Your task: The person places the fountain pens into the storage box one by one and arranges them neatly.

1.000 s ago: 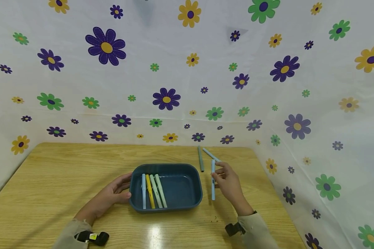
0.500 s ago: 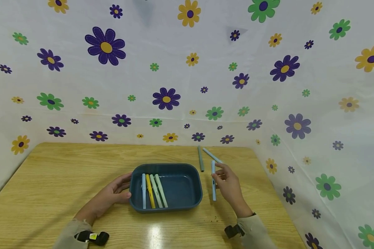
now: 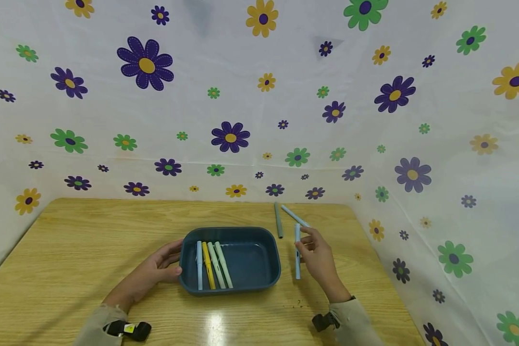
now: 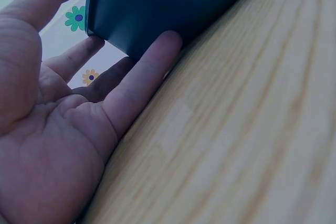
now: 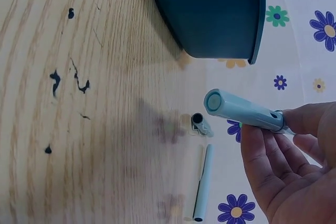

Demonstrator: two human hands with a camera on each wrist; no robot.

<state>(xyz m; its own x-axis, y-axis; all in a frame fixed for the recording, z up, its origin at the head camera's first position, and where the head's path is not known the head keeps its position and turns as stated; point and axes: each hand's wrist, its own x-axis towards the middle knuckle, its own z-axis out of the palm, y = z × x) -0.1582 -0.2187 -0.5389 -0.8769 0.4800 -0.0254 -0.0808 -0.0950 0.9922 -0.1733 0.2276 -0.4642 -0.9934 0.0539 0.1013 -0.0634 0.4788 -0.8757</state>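
My left hand [image 3: 153,269] rests at the left end of a dark blue rectangular box [image 3: 253,266], thumb at its near corner and fingers along its far side. In the left wrist view the fingers reach out fairly straight against the box wall [image 4: 142,9]. Inside the box, on the left, lie a light blue pen [image 3: 200,266], a yellow pen [image 3: 208,266] and two pale green pens [image 3: 216,266] side by side. To the right of the box, my right hand [image 3: 320,254] pinches another light blue pen [image 5: 241,110] between thumb and fingers, held above the table.
Behind the right hand, a dark green pen [image 3: 278,221] and a light blue pen [image 3: 295,216] lie on the wooden table [image 3: 112,230]. Small dark marks [image 5: 55,82] dot the tabletop near the right hand. A flowered white curtain [image 3: 190,105] stands behind and to the right.
The pen in the right hand has shifted very slightly to the right and tilted a little. The left hand and the box stay in place.
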